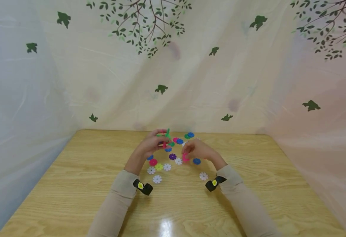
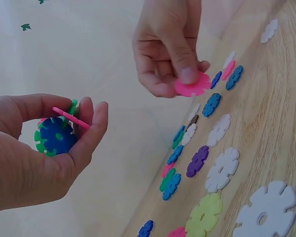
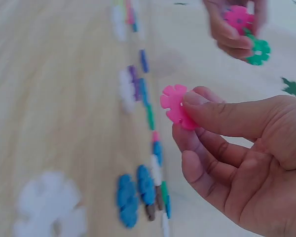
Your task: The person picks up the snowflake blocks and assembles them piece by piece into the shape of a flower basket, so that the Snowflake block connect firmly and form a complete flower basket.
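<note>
Above the far part of the table, my left hand [image 1: 150, 144] holds a small cluster of joined, notched plastic snowflake discs. In the left wrist view the cluster shows a blue disc [image 2: 58, 136], green edges behind it and a pink disc [image 2: 70, 117] seen edge-on; the fingers hide part of it. To the right, my right hand [image 1: 201, 149] pinches a single pink snowflake disc [image 3: 173, 104] between thumb and fingers. The two hands are apart, and the single disc does not touch the cluster.
Loose snowflake discs lie across the wooden table [image 1: 72, 184] beneath and around the hands, among them a purple one [image 1: 172, 156], a yellow one [image 1: 159, 167], a blue one [image 1: 196, 161] and several white ones. A leaf-patterned curtain [image 1: 190, 98] stands behind the table.
</note>
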Available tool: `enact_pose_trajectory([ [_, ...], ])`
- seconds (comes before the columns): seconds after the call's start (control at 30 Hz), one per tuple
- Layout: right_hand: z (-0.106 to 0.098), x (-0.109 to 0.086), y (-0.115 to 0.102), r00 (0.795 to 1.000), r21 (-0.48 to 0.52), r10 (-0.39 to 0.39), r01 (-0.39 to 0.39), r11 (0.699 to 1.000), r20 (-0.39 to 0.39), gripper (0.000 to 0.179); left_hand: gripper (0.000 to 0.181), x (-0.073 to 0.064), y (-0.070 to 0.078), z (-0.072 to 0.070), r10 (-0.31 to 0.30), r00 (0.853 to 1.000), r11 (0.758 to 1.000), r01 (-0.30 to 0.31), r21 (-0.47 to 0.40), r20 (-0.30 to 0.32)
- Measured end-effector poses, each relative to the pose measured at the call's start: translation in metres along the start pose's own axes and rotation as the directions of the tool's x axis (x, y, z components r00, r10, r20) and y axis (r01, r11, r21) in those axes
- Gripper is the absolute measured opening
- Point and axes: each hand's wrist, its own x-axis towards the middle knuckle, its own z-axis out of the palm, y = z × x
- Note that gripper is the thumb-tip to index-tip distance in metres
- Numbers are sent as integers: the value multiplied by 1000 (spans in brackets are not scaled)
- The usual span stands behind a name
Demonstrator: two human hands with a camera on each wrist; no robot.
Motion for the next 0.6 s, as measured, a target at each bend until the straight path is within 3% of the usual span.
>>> enact_pose_trajectory([
  [0.2, -10, 1, -16, 980, 162, 8, 24, 986, -199, 20, 57, 0, -4, 4, -14, 1000, 1000, 14, 12, -4],
  [0.4, -4, 7, -25, 901, 270, 0, 130, 954, -433, 19, 52, 0, -5, 6, -18, 1000, 1000, 18, 8, -1],
  [0.5, 0, 9, -26, 872, 293, 2, 162, 942, -490, 15, 53, 0, -5, 7, -14, 1000, 1000, 14, 8, 6],
  [0.6, 2, 11, -27, 859, 304, -23, 206, 930, -512, 14, 53, -1, -4, 9, -10, 1000, 1000, 10, 17, 26],
])
